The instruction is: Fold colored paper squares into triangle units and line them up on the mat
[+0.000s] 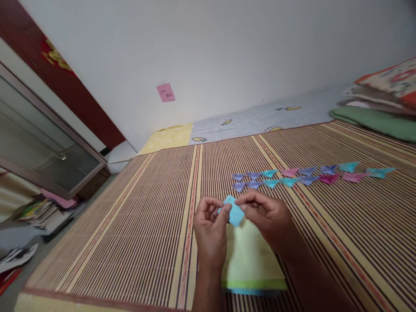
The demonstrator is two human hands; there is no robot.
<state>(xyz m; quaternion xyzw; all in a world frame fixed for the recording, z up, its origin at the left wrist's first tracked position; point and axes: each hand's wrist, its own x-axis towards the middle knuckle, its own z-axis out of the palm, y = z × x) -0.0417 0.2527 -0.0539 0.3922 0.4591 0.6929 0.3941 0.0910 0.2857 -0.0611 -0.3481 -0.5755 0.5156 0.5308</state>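
A small folded piece of light blue paper [236, 215] is held up between my two hands. My left hand [212, 216] pinches its left side, with the thumb lying across the front. My right hand [264, 211] grips the upper right edge between thumb and fingertips. Under the hands lies a stack of paper sheets [251, 255], pale yellow-green on top, with bright green and blue edges showing at the near side. Beyond the hands, two rows of small folded paper shapes [289, 182] in purple, blue, teal and pink run off to the right.
A striped mat [146, 225] covers the bed. Folded bedding and a green cloth [367, 121] lie at the far right. On the white wall is a pink note [165, 92]. A glass-fronted cabinet [48, 134] and stacked books [39, 214] stand at left.
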